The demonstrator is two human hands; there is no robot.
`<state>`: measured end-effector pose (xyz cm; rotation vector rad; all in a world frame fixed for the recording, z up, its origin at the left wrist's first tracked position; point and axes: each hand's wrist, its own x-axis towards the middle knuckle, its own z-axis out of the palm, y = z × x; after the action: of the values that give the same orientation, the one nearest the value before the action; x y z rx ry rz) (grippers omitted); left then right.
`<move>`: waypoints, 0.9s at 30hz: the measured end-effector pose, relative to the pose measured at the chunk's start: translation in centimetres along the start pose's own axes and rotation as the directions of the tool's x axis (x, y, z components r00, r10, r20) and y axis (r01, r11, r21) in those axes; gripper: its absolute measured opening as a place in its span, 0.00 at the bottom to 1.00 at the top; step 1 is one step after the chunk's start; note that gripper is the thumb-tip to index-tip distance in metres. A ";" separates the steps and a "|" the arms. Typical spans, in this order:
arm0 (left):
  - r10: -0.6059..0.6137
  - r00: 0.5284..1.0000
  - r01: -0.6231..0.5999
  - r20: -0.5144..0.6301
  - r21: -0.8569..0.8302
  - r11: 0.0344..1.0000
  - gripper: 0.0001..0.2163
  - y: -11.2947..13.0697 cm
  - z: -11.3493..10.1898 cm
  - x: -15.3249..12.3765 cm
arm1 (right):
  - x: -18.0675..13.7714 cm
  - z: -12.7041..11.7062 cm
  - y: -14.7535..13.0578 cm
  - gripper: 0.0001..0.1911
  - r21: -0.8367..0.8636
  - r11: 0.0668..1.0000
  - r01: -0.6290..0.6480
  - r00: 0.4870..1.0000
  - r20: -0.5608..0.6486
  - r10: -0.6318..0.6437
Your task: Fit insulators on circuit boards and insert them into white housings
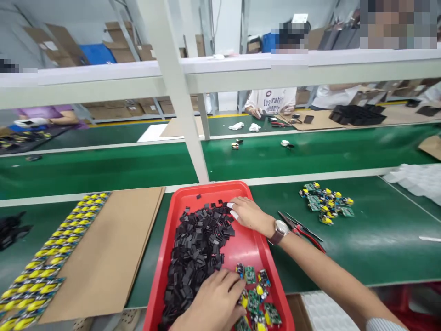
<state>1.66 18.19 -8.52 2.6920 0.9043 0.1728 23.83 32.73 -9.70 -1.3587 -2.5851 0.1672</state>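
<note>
**Black pieces and boards share one red tray, with nothing between them**

The small black pieces [196,250] lie heaped along the left side of the red tray [243,248]; the circuit boards [254,299] sit at its lower right. The left grip [217,294] is curled where the two groups meet; whether it grasps anything I cannot tell. The right grip [250,215] rests fingertips at the heap's upper right edge, and whether a piece is pinched there is also unclear.

The likeliest trouble is mixing: with no divider, a sweep of the left grip could push loose pieces among the boards. Pressing down on the boards might also bend their parts.

Counted: one tray; two white finger covers [234,214] on the right grip; one red-handled tool [313,240] on the green surface [372,248]; roughly eight boards in the tray, some overlapping. The black pieces are too many to count.
</note>
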 end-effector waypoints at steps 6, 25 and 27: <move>-0.081 0.997 0.081 0.009 0.015 0.997 0.25 -1.2 0.4 0.2 | 8.9 1.2 -1.6 0.13 0.013 0.993 0.119 0.993 0.016 -0.119; -0.117 0.993 0.114 -0.004 -0.164 0.980 0.15 -2.6 -3.6 -2.2 | -5.7 -0.9 -1.6 0.17 0.136 0.962 0.237 0.970 0.028 -0.243; -0.099 0.994 0.105 0.038 -0.177 0.979 0.14 -2.8 -3.4 -1.3 | -8.4 -0.8 -1.4 0.17 0.153 0.948 0.278 0.958 0.028 -0.286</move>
<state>-1.71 20.35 -6.16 2.4706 0.9669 0.1832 27.53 24.98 -9.83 -0.9333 -2.7100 0.3411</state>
